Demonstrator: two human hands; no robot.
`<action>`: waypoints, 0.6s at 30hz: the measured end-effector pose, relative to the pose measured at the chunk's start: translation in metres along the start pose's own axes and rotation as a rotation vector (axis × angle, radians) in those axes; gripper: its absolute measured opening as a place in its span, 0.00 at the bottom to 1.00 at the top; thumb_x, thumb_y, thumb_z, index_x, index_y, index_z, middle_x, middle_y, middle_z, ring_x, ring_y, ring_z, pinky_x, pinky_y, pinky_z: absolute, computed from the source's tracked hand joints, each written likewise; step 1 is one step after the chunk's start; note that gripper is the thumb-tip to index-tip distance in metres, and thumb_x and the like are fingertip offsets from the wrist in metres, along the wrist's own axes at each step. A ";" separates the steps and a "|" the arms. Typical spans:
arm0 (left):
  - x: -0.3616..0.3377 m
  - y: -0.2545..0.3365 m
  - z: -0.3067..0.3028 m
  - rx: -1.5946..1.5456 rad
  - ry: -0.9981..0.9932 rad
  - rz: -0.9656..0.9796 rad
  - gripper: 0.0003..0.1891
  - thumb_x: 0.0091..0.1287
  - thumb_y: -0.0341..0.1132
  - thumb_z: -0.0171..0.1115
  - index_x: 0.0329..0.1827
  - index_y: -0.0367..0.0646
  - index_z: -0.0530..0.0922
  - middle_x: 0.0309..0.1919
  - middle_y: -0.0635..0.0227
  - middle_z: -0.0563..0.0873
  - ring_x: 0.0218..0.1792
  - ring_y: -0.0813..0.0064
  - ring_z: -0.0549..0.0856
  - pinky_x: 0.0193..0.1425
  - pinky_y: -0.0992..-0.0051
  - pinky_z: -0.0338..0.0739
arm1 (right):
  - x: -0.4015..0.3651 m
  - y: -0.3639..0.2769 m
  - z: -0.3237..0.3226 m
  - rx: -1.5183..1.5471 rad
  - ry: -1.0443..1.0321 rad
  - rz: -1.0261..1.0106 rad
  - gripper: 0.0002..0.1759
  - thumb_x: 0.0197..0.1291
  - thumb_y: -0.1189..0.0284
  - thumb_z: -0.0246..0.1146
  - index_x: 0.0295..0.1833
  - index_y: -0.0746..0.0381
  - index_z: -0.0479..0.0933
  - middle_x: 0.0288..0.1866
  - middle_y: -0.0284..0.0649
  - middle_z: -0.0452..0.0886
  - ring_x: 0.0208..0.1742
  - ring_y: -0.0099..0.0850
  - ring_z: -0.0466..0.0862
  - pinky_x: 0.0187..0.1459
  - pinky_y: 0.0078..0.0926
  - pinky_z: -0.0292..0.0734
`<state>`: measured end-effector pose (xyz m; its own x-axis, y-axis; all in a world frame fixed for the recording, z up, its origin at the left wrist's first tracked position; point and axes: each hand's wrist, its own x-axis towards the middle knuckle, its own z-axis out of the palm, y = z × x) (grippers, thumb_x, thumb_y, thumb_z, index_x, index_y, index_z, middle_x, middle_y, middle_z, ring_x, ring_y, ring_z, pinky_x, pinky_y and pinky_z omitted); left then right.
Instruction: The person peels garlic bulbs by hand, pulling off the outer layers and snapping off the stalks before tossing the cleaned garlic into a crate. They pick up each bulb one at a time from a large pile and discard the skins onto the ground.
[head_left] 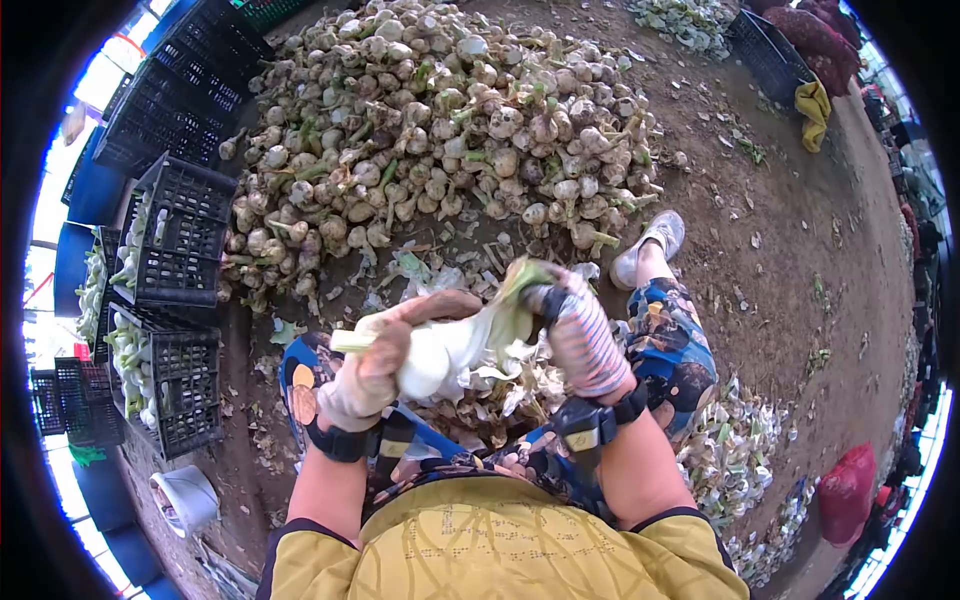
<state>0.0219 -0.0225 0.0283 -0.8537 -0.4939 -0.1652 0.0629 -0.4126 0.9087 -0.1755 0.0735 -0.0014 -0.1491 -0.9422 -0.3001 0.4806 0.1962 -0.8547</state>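
Observation:
My left hand (pixel 368 370), in a pale, dirty glove, is closed around a white garlic bulb (pixel 424 362) with a short cut stem poking out to the left. My right hand (pixel 588 340) wears a striped glove with dark fingertips. Its fingers are closed on the greenish outer skin (pixel 508 300), which stretches from the bulb between both hands. Motion blurs that skin and the right fingers. Under the hands, between my knees, loose peeled garlic skins (pixel 515 390) lie on the ground.
A large heap of unpeeled garlic (pixel 450 130) spreads ahead. Black crates (pixel 180 240) stand at the left, some holding trimmed garlic (pixel 132 365). Nearby is a white bucket (pixel 187 500). At the right are a skin pile (pixel 735 450), a red sack (pixel 846 495) and a dark crate (pixel 770 58).

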 end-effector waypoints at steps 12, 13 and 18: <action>-0.031 -0.012 -0.088 -0.884 0.914 0.312 0.26 0.65 0.55 0.49 0.51 0.41 0.76 0.45 0.59 0.83 0.43 0.60 0.83 0.54 0.57 0.77 | 0.005 0.008 -0.001 0.475 0.177 -0.148 0.18 0.59 0.74 0.60 0.56 0.63 0.71 0.50 0.43 0.78 0.52 0.35 0.79 0.51 0.34 0.77; -0.033 -0.006 -0.085 -0.845 0.947 0.310 0.25 0.66 0.55 0.46 0.47 0.41 0.76 0.39 0.61 0.83 0.38 0.62 0.84 0.52 0.58 0.78 | 0.010 0.010 0.004 0.001 0.063 -0.151 0.18 0.60 0.72 0.60 0.55 0.63 0.72 0.48 0.43 0.79 0.50 0.36 0.80 0.49 0.34 0.77; -0.094 0.023 -0.147 -0.587 0.975 0.535 0.17 0.59 0.39 0.58 0.43 0.33 0.73 0.36 0.55 0.80 0.39 0.58 0.83 0.50 0.61 0.81 | 0.008 0.030 0.038 -1.578 -0.427 -0.027 0.28 0.50 0.72 0.63 0.59 0.60 0.68 0.36 0.52 0.80 0.41 0.50 0.81 0.42 0.43 0.76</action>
<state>0.1795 -0.0984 0.0087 0.0704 -0.9600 -0.2710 0.7166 -0.1403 0.6832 -0.1294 0.0616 -0.0133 0.2226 -0.8997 -0.3755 -0.8668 -0.0064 -0.4986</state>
